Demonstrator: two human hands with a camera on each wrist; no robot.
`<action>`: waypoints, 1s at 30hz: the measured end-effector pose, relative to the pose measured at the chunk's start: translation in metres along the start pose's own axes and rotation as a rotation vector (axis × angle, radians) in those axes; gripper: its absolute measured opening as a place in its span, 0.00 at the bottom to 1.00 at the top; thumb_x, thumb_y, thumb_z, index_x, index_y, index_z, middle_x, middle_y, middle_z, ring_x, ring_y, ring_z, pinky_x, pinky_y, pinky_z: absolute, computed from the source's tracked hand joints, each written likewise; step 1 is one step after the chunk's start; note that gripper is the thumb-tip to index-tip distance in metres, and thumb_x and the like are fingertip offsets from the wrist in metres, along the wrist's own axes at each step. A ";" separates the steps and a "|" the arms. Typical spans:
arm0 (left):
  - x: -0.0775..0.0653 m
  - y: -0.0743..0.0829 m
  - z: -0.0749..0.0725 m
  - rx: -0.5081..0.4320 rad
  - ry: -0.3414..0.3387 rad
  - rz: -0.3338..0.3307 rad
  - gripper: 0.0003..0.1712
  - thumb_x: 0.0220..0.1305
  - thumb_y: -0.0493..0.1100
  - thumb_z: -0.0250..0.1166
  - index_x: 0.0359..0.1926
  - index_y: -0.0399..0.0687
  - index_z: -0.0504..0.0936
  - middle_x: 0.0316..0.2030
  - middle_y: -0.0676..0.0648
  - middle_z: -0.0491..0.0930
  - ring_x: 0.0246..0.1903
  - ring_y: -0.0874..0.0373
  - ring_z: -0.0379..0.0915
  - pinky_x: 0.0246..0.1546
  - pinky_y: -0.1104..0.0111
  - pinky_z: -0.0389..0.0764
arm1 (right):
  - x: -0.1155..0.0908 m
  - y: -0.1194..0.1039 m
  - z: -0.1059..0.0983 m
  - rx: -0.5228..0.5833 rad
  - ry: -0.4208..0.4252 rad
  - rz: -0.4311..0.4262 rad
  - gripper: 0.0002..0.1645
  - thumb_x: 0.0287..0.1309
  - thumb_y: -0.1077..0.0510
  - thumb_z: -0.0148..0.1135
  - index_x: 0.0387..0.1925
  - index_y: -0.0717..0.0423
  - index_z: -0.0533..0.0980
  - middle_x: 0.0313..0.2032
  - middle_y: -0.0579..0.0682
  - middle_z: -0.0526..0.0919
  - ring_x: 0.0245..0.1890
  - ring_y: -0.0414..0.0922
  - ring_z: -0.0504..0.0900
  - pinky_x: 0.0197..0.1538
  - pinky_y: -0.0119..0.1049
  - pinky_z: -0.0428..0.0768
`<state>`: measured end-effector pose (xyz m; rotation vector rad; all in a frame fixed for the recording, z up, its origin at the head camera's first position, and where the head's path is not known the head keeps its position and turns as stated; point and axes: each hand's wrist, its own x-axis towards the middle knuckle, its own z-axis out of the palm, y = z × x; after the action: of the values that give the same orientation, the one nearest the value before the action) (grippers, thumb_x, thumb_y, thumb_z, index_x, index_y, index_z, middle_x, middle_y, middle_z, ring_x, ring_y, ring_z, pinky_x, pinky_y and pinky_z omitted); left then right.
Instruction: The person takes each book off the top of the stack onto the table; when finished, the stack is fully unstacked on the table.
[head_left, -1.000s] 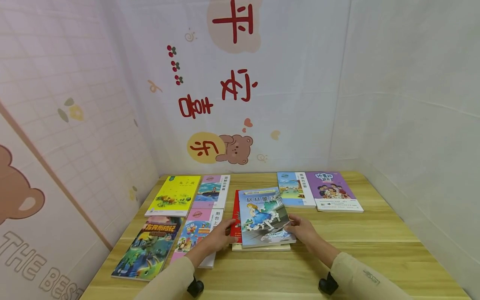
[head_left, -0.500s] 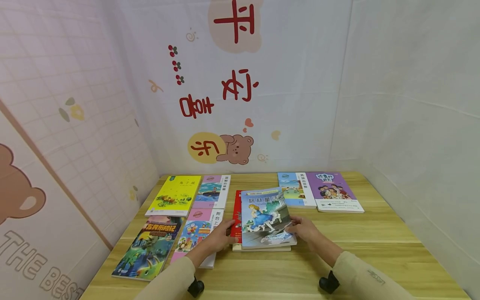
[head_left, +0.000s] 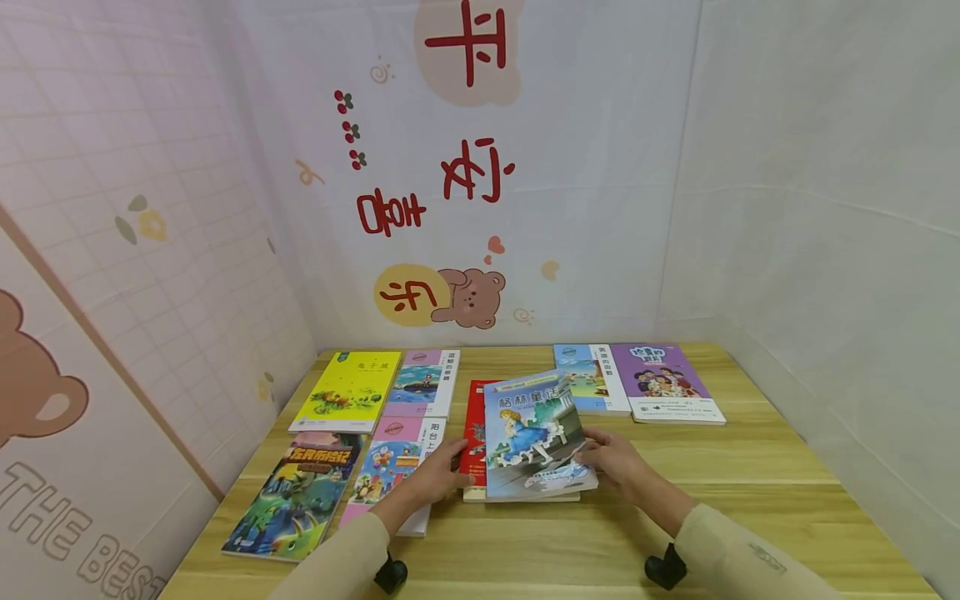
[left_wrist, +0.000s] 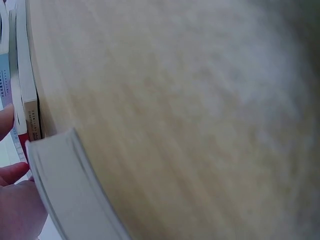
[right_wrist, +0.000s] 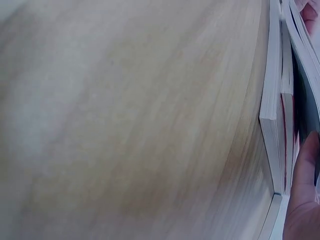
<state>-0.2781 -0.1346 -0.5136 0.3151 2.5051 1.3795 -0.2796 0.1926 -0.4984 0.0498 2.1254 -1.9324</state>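
A blue storybook with a girl in a blue dress on its cover lies at the top of a small stack. My right hand pinches its lower right edge, and in the right wrist view the book's edge tilts up, with a gap beneath it. Under it a red book shows along the left side. My left hand holds the red book by its left edge, thumb near the lower corner. At the bottom a cream-edged book lies on the table, mostly covered.
To the left lie a yellow book, two pink-covered books and a dinosaur comic. A light blue book and a purple one lie at the back right. The wooden table meets fabric walls behind and at both sides.
The blue storybook has shifted slightly right and toward me with my right hand, uncovering more of the red book. My left hand has stayed nearly still.
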 end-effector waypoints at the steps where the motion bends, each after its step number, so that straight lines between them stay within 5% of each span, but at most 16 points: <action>1: 0.000 0.000 0.000 0.005 0.001 0.001 0.40 0.65 0.37 0.67 0.73 0.32 0.60 0.70 0.33 0.58 0.65 0.40 0.62 0.63 0.47 0.66 | -0.001 0.000 0.000 0.000 0.003 0.000 0.37 0.60 0.68 0.62 0.70 0.66 0.63 0.50 0.62 0.80 0.37 0.47 0.81 0.37 0.41 0.80; 18: -0.001 0.000 0.000 -0.004 0.001 0.030 0.42 0.63 0.35 0.68 0.73 0.30 0.58 0.67 0.34 0.61 0.60 0.42 0.65 0.61 0.47 0.70 | -0.016 -0.002 -0.007 0.037 0.050 0.004 0.39 0.62 0.69 0.60 0.73 0.66 0.58 0.60 0.69 0.72 0.43 0.48 0.82 0.41 0.43 0.82; 30: 0.000 -0.001 0.001 0.012 0.014 0.023 0.42 0.64 0.37 0.68 0.73 0.31 0.58 0.67 0.35 0.61 0.60 0.43 0.65 0.61 0.47 0.69 | -0.030 -0.010 -0.033 0.030 0.044 -0.002 0.42 0.64 0.67 0.59 0.75 0.66 0.53 0.60 0.67 0.71 0.40 0.45 0.80 0.39 0.41 0.81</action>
<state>-0.2780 -0.1340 -0.5146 0.3391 2.5295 1.3797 -0.2582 0.2282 -0.4796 0.0968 2.1249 -1.9813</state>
